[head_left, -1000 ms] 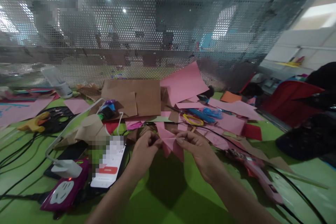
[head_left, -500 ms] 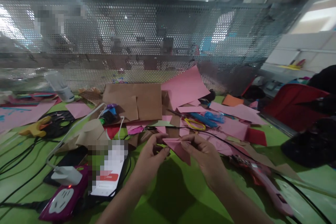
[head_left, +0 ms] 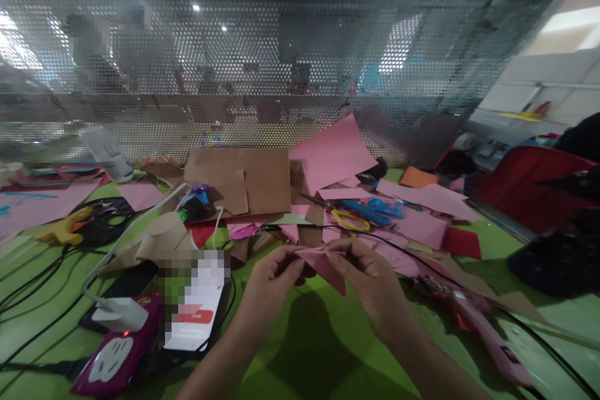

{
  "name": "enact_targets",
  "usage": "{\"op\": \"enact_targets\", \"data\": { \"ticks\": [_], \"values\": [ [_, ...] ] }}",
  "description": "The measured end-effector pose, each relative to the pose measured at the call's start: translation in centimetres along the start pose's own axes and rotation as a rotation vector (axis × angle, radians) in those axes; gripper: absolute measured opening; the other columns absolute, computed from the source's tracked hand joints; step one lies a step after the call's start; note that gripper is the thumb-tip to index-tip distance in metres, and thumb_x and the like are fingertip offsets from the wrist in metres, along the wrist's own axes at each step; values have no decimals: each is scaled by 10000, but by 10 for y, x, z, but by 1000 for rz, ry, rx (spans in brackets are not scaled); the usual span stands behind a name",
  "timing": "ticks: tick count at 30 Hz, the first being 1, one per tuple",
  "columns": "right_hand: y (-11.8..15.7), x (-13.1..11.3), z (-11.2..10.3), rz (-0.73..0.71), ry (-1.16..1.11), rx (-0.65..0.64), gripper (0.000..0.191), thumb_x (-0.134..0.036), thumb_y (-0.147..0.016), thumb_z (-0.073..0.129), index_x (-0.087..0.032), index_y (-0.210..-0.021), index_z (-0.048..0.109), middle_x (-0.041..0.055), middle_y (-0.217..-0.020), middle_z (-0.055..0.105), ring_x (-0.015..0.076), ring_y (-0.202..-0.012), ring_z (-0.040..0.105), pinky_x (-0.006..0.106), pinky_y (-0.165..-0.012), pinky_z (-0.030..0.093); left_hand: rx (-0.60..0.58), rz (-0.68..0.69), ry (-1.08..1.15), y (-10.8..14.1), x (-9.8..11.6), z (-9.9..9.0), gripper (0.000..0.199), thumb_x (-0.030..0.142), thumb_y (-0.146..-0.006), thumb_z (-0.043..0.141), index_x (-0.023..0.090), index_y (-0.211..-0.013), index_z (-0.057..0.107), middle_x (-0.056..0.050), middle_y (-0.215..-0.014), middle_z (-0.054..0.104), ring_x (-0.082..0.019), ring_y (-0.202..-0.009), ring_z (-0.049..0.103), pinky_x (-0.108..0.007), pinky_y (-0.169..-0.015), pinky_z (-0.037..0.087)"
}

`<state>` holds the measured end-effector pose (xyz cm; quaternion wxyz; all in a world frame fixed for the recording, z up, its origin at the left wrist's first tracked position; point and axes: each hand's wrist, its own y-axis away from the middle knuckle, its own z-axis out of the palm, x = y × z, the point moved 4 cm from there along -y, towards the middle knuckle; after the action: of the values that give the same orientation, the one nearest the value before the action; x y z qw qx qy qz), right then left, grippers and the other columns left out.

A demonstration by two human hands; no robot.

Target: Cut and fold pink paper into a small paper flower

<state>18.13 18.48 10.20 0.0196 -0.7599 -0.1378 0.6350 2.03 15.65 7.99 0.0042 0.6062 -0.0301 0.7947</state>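
A small folded piece of pink paper [head_left: 328, 270] is held up over the green table, its pointed end hanging down to the right. My left hand [head_left: 276, 278] pinches its left corner between thumb and fingers. At the upper right edge, my right hand [head_left: 363, 272] grips the paper with the thumb in front and the fingers behind. Beyond the hands lie yellow-handled scissors [head_left: 350, 220] among pink paper scraps.
Left are a lit phone [head_left: 197, 312], a purple power strip [head_left: 115, 350] and a yellow tool [head_left: 63, 228]. A brown cardboard piece [head_left: 262, 181] stands behind. On the right lie a pink hot-glue gun [head_left: 490, 337] and a black cable. A perforated metal screen [head_left: 234, 75] rises beyond.
The left thumb and fingers have closed onto the paper's left corner. Both hands and the folded paper have shifted slightly to the right in the view.
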Motion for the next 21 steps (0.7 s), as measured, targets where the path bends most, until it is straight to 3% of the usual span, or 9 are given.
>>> {"op": "enact_targets", "data": {
  "ticks": [15,21],
  "values": [
    [2,-4,-2,-20,78,21,151,-369,-865,608,-229,-851,665,21,-831,659,203,-798,595,307,-704,435,-13,1,-31,2,2,2,241,302,-836,603,173,-1009,710,-52,-874,686,-169,-797,608,-292,-753,462],
    [4,-3,0,-26,86,32,131,-349,-873,604,-232,-879,661,30,-868,677,210,-823,618,320,-739,457,-10,42,-32,6,7,6,212,310,-819,652,160,-962,700,-38,-830,684,-148,-780,600,-255,-728,458]
  ]
}}
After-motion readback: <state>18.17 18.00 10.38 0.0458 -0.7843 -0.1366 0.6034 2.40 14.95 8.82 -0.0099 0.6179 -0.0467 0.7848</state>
